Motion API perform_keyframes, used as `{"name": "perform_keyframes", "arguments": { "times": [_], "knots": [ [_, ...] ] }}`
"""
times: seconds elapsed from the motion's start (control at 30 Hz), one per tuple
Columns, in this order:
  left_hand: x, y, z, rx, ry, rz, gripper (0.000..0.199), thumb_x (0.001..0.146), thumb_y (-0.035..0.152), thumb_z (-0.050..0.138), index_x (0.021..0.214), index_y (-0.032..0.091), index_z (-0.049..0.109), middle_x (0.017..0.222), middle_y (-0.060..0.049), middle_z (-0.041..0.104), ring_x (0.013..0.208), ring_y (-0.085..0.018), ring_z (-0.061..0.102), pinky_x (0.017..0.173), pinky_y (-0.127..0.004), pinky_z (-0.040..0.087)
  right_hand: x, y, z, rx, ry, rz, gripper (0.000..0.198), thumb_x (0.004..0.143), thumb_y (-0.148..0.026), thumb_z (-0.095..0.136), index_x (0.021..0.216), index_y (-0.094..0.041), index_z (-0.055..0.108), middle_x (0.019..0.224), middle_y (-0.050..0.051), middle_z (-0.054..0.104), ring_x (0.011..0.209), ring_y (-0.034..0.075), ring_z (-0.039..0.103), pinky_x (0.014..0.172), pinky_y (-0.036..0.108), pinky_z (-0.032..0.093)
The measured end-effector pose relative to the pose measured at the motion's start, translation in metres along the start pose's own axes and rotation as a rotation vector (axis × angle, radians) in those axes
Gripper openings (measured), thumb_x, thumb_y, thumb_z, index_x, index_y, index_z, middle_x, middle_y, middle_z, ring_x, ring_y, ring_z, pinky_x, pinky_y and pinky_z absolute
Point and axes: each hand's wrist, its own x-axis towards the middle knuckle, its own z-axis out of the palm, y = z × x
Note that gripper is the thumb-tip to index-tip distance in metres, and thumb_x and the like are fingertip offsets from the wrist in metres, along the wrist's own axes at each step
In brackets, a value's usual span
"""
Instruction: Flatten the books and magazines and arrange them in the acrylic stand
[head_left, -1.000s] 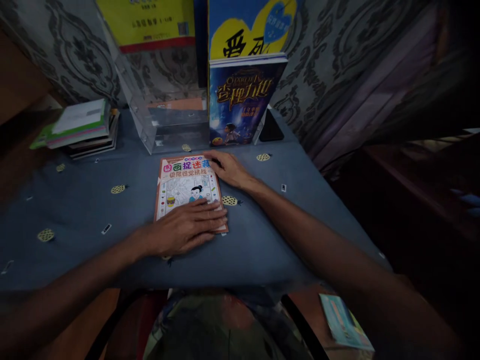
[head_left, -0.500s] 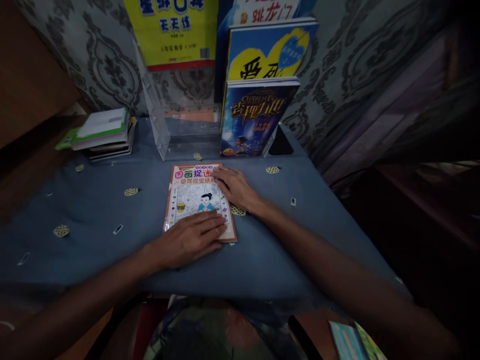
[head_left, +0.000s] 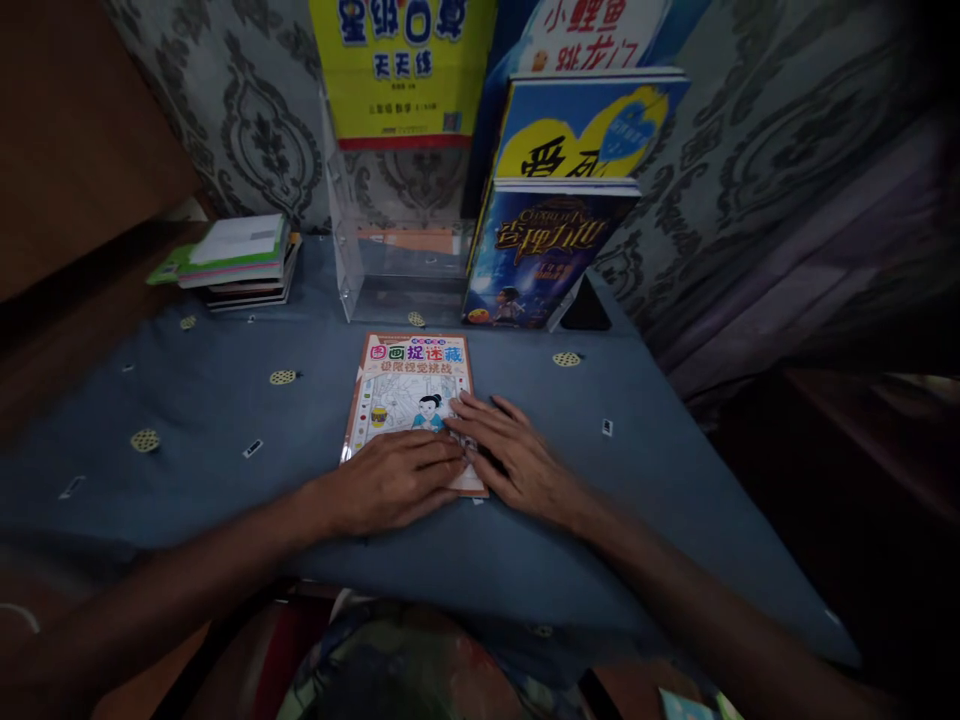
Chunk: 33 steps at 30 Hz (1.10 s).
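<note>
A picture book [head_left: 401,385] with an orange border and colourful title lies closed and flat on the blue tablecloth [head_left: 247,530]. Across its lower half rests my left hand [head_left: 401,478], palm down with fingers stretched out. My right hand [head_left: 517,455] lies over the book's lower right edge, fingers spread, its fingertips close to those of the left hand. Whether the fingertips of both hands touch is hard to make out. The hands cover the lower part of the cover drawing.
Behind the book stands a clear acrylic rack [head_left: 349,270] holding a yellow workbook [head_left: 405,90], a dark blue book [head_left: 544,255] and others. A stack of books [head_left: 232,265] lies at the back left. A dark flat object [head_left: 586,305] sits right of the rack.
My right hand has slid down from the book's upper right edge to its lower right, beside my left hand. The view has shifted, so the scene appears further right.
</note>
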Motion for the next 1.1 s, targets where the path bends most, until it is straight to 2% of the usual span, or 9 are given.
{"name": "perform_keyframes", "arguments": {
  "times": [0.17,0.3,0.43,0.53,0.67,0.8,0.93,1.03,1.1],
  "knots": [
    [-0.006,-0.012,-0.001,-0.088,-0.004,-0.115,0.03,0.104,0.026,0.044,0.125,0.016,0.063,0.127,-0.013,0.069,0.121,-0.021,0.064,0.104,-0.038,0.054,0.0,0.0,0.0,-0.006,0.001,-0.007,0.053,0.095,-0.025,0.05,0.148,-0.027,0.05,0.151,0.011,0.053,0.144,0.029,0.044,0.119,0.061,0.031],
    [-0.02,-0.045,0.001,-0.036,0.001,-0.255,0.037,0.104,0.03,0.045,0.135,0.017,0.057,0.14,-0.014,0.061,0.133,-0.023,0.056,0.116,-0.044,0.042,0.0,0.0,-0.001,0.002,-0.004,-0.001,0.053,0.096,-0.026,0.05,0.149,-0.028,0.049,0.151,0.01,0.053,0.145,0.028,0.044,0.119,0.061,0.031],
    [-0.03,-0.079,-0.004,0.106,-0.007,-0.577,0.047,0.102,0.035,0.043,0.142,0.013,0.051,0.152,-0.016,0.051,0.144,-0.027,0.043,0.121,-0.047,0.034,0.001,0.002,-0.002,0.002,-0.028,0.013,0.05,0.098,-0.032,0.049,0.148,-0.028,0.05,0.154,0.01,0.05,0.146,0.028,0.041,0.12,0.062,0.03],
    [-0.031,-0.091,-0.007,0.172,-0.007,-0.784,0.054,0.1,0.04,0.042,0.144,0.009,0.048,0.152,-0.019,0.049,0.146,-0.032,0.04,0.121,-0.05,0.032,0.007,0.005,0.001,-0.045,-0.038,0.068,0.053,0.1,-0.042,0.047,0.148,-0.02,0.05,0.158,0.016,0.042,0.15,0.031,0.034,0.12,0.06,0.03],
    [-0.03,-0.093,-0.007,0.121,0.057,-0.79,0.049,0.098,0.033,0.043,0.14,0.009,0.051,0.145,-0.019,0.057,0.138,-0.032,0.05,0.117,-0.05,0.038,0.024,0.012,0.016,-0.11,-0.003,0.159,0.06,0.099,-0.049,0.047,0.149,-0.015,0.048,0.16,0.021,0.037,0.151,0.036,0.03,0.12,0.062,0.031],
    [-0.029,-0.096,-0.008,-0.184,0.266,-0.804,0.045,0.094,0.028,0.046,0.137,0.016,0.054,0.136,-0.013,0.065,0.126,-0.029,0.061,0.11,-0.048,0.046,0.038,0.014,0.033,-0.128,0.067,0.198,0.059,0.099,-0.047,0.046,0.148,-0.015,0.048,0.16,0.02,0.037,0.151,0.042,0.026,0.119,0.066,0.029],
    [-0.021,-0.097,-0.006,-0.798,0.583,-0.997,0.046,0.092,0.025,0.053,0.137,0.017,0.05,0.138,-0.013,0.063,0.125,-0.026,0.063,0.104,-0.044,0.052,0.044,0.011,0.042,-0.124,0.085,0.232,0.061,0.1,-0.049,0.042,0.149,-0.011,0.047,0.161,0.023,0.035,0.151,0.045,0.022,0.118,0.069,0.027],
    [-0.007,-0.091,-0.003,-1.25,0.747,-1.175,0.033,0.092,0.025,0.059,0.124,0.015,0.059,0.116,-0.013,0.074,0.101,-0.025,0.074,0.09,-0.04,0.06,0.047,0.009,0.046,-0.112,0.112,0.269,0.065,0.1,-0.051,0.042,0.152,-0.013,0.042,0.162,0.022,0.033,0.152,0.045,0.021,0.118,0.069,0.026],
    [0.002,-0.086,-0.001,-1.388,0.805,-1.206,0.024,0.092,0.029,0.064,0.11,0.013,0.063,0.096,-0.011,0.077,0.085,-0.024,0.076,0.08,-0.037,0.062,0.049,0.008,0.047,-0.093,0.137,0.291,0.067,0.1,-0.052,0.042,0.154,-0.013,0.039,0.162,0.021,0.032,0.152,0.043,0.021,0.119,0.068,0.026]
  ]
}}
